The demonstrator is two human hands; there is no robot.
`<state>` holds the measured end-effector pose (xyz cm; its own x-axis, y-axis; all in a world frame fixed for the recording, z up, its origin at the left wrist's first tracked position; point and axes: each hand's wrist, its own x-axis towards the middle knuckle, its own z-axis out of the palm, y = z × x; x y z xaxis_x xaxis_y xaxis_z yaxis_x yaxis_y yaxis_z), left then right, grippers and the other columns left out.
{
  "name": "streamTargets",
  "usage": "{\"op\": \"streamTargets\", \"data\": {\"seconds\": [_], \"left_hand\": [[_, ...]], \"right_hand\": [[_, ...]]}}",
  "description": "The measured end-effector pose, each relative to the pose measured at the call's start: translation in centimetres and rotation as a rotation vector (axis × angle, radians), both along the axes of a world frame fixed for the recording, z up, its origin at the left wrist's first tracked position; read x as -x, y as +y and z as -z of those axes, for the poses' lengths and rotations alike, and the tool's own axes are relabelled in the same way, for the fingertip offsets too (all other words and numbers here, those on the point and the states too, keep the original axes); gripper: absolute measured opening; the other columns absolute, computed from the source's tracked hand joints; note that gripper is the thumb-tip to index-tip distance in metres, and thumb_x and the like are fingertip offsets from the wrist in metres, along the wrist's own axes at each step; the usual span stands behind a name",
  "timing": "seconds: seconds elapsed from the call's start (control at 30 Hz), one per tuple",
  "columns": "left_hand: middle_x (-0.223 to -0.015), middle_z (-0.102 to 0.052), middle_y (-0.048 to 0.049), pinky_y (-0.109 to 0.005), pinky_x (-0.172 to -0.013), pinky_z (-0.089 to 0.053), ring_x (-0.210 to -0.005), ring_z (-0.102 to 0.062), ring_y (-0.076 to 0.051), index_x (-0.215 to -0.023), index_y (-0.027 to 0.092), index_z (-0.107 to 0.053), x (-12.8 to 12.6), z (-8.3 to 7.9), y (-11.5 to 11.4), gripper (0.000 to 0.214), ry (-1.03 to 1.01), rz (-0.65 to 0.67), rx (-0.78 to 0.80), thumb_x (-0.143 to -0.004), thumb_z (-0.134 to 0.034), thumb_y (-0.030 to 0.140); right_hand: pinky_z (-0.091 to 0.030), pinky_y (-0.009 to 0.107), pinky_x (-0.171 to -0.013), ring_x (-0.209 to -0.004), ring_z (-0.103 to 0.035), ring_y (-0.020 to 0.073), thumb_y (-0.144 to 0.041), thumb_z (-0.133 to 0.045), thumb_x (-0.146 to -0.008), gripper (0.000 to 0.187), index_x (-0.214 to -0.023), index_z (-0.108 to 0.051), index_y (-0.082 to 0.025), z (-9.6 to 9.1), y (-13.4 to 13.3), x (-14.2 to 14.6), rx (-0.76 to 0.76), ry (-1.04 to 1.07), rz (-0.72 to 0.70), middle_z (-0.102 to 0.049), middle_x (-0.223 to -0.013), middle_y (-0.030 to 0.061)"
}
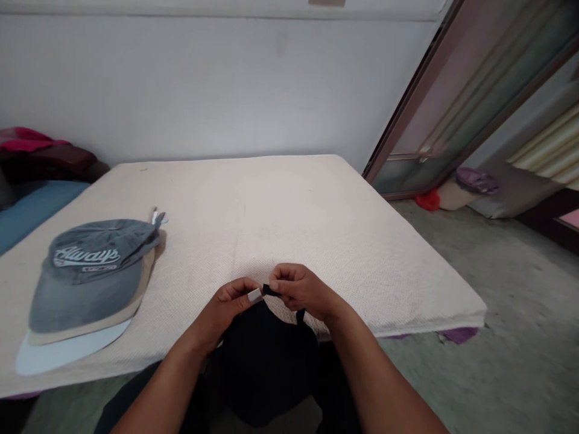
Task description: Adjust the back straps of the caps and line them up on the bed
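Note:
A black cap (266,361) hangs low in front of me, over my dark-clothed legs, with its back opening toward the bed. Pinched in my left hand (226,307) is a small silvery-white buckle (254,295) at one side of that opening. My right hand (301,289) is closed on the black strap (270,290) of the cap, its end pointing at the buckle. Strap end and buckle are very close; whether they touch I cannot tell. To the left lies a stack of caps, a grey one (90,274) with "Always" lettering on top, beige and pale-blue brims beneath.
A bed or mattress with a cream cover (271,211) spreads before me, its near edge just beyond my legs. Behind it stands a pale wall (203,90). Blue bedding (40,205) lies far left. On the right are concrete floor (520,289), a sliding door and a red item (427,201).

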<state>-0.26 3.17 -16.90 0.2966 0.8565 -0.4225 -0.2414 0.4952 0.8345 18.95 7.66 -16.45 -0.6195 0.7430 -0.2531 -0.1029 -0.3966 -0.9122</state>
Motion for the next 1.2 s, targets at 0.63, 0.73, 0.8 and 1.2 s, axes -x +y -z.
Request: {"op": "streamTargets", "data": {"seconds": [0.63, 0.73, 0.8, 1.2], "left_hand": [[-0.057, -0.047, 0.0060, -0.015, -0.043, -0.024, -0.046, -0.035, -0.004, -0.082, 0.018, -0.065, 0.20, -0.29, 0.07, 0.018, 0.115, 0.100, -0.071, -0.073, -0.071, 0.033], [-0.055, -0.046, 0.0065, -0.015, -0.041, -0.023, -0.045, -0.033, -0.004, -0.082, 0.019, -0.066, 0.17, -0.33, -0.02, 0.018, 0.113, 0.099, -0.056, -0.072, -0.071, 0.034], [-0.055, -0.047, 0.0066, -0.015, -0.041, -0.023, -0.044, -0.033, -0.004, -0.083, 0.019, -0.066, 0.20, -0.28, -0.07, 0.018, 0.113, 0.090, -0.051, -0.072, -0.071, 0.033], [-0.057, -0.053, 0.0052, -0.015, -0.044, -0.026, -0.044, -0.040, -0.003, -0.086, 0.020, -0.065, 0.27, 0.20, -0.23, 0.019, 0.050, 0.073, 0.014, -0.072, -0.072, 0.030]], "right_hand": [[-0.021, 0.016, -0.036, -0.041, -0.029, 0.0031, -0.030, -0.064, -0.076, 0.018, -0.073, -0.053, -0.016, -0.35, -0.10, -0.18, -0.076, -0.087, -0.101, -0.040, -0.052, -0.0078], [-0.021, 0.016, -0.036, -0.041, -0.030, 0.0032, -0.031, -0.065, -0.076, 0.018, -0.074, -0.054, -0.016, -0.41, -0.09, -0.30, -0.054, -0.066, -0.122, -0.040, -0.054, -0.0074], [-0.020, 0.016, -0.036, -0.041, -0.030, 0.0030, -0.031, -0.065, -0.076, 0.019, -0.074, -0.054, -0.016, -0.41, -0.10, -0.38, -0.031, -0.038, -0.141, -0.041, -0.054, -0.0073], [-0.020, 0.016, -0.037, -0.041, -0.029, 0.0031, -0.034, -0.066, -0.076, 0.023, -0.074, -0.052, -0.016, -0.68, -0.13, -0.33, -0.021, -0.022, -0.157, -0.039, -0.054, -0.0079]]}}
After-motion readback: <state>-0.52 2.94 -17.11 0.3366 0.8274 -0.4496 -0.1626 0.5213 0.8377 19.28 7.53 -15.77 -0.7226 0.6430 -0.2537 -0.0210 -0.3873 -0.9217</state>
